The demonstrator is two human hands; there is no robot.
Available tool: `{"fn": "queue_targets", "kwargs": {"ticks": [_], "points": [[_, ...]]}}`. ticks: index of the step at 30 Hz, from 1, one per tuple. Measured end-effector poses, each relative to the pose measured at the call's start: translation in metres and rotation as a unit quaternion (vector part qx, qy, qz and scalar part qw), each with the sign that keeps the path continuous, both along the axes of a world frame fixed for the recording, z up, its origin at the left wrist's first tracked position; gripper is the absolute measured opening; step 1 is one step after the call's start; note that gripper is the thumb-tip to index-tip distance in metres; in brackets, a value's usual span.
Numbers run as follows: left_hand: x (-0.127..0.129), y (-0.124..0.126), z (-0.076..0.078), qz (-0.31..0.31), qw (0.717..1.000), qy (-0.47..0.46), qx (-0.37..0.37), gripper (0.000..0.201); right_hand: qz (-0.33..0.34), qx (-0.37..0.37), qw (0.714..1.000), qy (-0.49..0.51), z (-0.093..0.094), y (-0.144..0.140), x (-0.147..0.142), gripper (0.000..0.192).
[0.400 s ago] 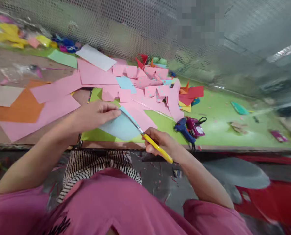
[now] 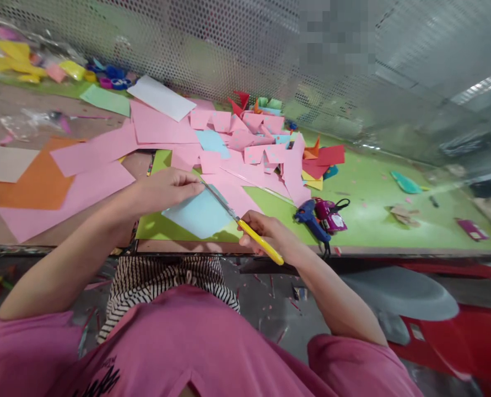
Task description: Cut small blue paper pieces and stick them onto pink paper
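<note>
The table (image 2: pixel 373 220) runs across the view, its near edge just in front of the person's lap, with a green mat covering its right part and bare brown board on the left. A perforated metal screen (image 2: pixel 237 49) stands along its far side. Large pink sheets (image 2: pixel 104 182) and an orange sheet (image 2: pixel 38 184) lie spread over the left half, and a heap of smaller pink pieces (image 2: pixel 249 149) sits in the middle toward the screen, with red scraps (image 2: pixel 325 157) just to its right.

Near the front edge, a light blue paper (image 2: pixel 198 215) is held above the green mat. The left hand (image 2: pixel 166 190) pinches its upper edge, fingers closed on the sheet. The right hand (image 2: pixel 270 234) is closed around the yellow handle of the scissors (image 2: pixel 245 229). The scissors' long axis runs on a slant, handle low at the right toward the person, blades pointing up and left toward the left hand's fingertips, lying along the right edge of the blue paper. How far the blades stand apart cannot be told.

A blue glue gun (image 2: pixel 309 218) lies on the mat just right of the right hand, touching a small magenta tool (image 2: pixel 330 215).
</note>
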State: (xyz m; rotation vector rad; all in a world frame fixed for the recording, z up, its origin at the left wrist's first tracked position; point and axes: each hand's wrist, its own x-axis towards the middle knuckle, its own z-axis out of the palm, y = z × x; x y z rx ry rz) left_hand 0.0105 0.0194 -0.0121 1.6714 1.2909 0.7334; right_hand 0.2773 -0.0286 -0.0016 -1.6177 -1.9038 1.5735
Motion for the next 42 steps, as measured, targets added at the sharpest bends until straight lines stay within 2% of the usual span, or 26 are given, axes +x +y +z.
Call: {"fn": "queue_targets", "kwargs": {"ticks": [3, 5, 8, 9, 10, 11, 13, 15, 16, 18, 20, 21, 22, 23, 24, 27, 30, 32, 35, 39, 42], "points": [[0.001, 0.011, -0.003, -0.032, 0.997, 0.069, -0.026, 0.027, -0.016, 0.017, 0.999, -0.023, -0.006, 0.01, 0.0, 0.047], [-0.01, 0.018, 0.0, -0.025, 0.991, 0.131, -0.022, 0.027, -0.014, 0.075, 0.993, -0.086, -0.01, 0.018, 0.004, 0.046], [-0.044, 0.029, 0.01, -0.005, 0.974, 0.228, 0.004, 0.033, -0.042, 0.207, 0.947, -0.241, -0.016, 0.031, 0.018, 0.042], [-0.058, 0.033, 0.014, 0.013, 0.961, 0.275, 0.033, 0.037, -0.058, 0.231, 0.929, -0.285, -0.019, 0.034, 0.024, 0.041], [-0.071, 0.036, 0.018, 0.053, 0.936, 0.344, 0.051, 0.04, -0.069, 0.242, 0.915, -0.316, -0.022, 0.038, 0.03, 0.042], [-0.083, 0.038, 0.022, 0.099, 0.908, 0.404, 0.058, 0.041, -0.075, 0.246, 0.906, -0.337, -0.026, 0.041, 0.035, 0.042], [-0.097, 0.04, 0.026, 0.187, 0.866, 0.463, 0.044, 0.045, -0.077, 0.247, 0.896, -0.362, -0.033, 0.046, 0.045, 0.042], [-0.097, 0.036, 0.025, 0.243, 0.838, 0.487, 0.038, 0.046, -0.076, 0.247, 0.891, -0.375, -0.039, 0.05, 0.05, 0.042], [-0.092, 0.034, 0.023, 0.256, 0.833, 0.488, 0.054, 0.048, -0.075, 0.245, 0.891, -0.375, -0.042, 0.052, 0.051, 0.041], [-0.073, 0.029, 0.016, 0.286, 0.828, 0.453, 0.163, 0.048, -0.075, 0.246, 0.893, -0.368, -0.046, 0.054, 0.052, 0.041], [-0.045, 0.027, 0.005, 0.187, 0.872, 0.382, 0.245, 0.044, -0.081, 0.253, 0.894, -0.361, -0.048, 0.056, 0.052, 0.041], [-0.029, 0.028, -0.001, 0.104, 0.893, 0.342, 0.273, 0.041, -0.085, 0.256, 0.894, -0.359, -0.048, 0.056, 0.052, 0.041], [-0.013, 0.03, -0.008, -0.008, 0.907, 0.317, 0.278, 0.04, -0.09, 0.255, 0.894, -0.356, -0.049, 0.057, 0.052, 0.041], [0.003, 0.033, -0.015, -0.105, 0.908, 0.302, 0.271, 0.04, -0.095, 0.254, 0.896, -0.352, -0.049, 0.057, 0.052, 0.041], [0.018, 0.036, -0.022, -0.172, 0.904, 0.29, 0.264, 0.041, -0.099, 0.252, 0.899, -0.345, -0.05, 0.057, 0.053, 0.042], [0.048, 0.049, -0.041, -0.268, 0.881, 0.28, 0.27, 0.036, -0.112, 0.248, 0.909, -0.316, -0.052, 0.056, 0.056, 0.043], [0.057, 0.058, -0.055, -0.296, 0.866, 0.297, 0.272, 0.031, -0.123, 0.242, 0.917, -0.292, -0.056, 0.055, 0.06, 0.044], [0.057, 0.062, -0.059, -0.293, 0.871, 0.292, 0.265, 0.029, -0.125, 0.241, 0.919, -0.285, -0.057, 0.054, 0.062, 0.044], [0.056, 0.063, -0.059, -0.273, 0.902, 0.24, 0.234, 0.02, -0.118, 0.245, 0.92, -0.284, -0.057, 0.053, 0.061, 0.043], [0.056, 0.057, -0.051, -0.236, 0.939, 0.168, 0.186, 0.013, -0.116, 0.252, 0.923, -0.266, -0.054, 0.048, 0.058, 0.044], [0.052, 0.049, -0.039, -0.166, 0.97, 0.116, 0.136, 0.013, -0.088, 0.257, 0.935, -0.229, -0.051, 0.043, 0.055, 0.045]]}}
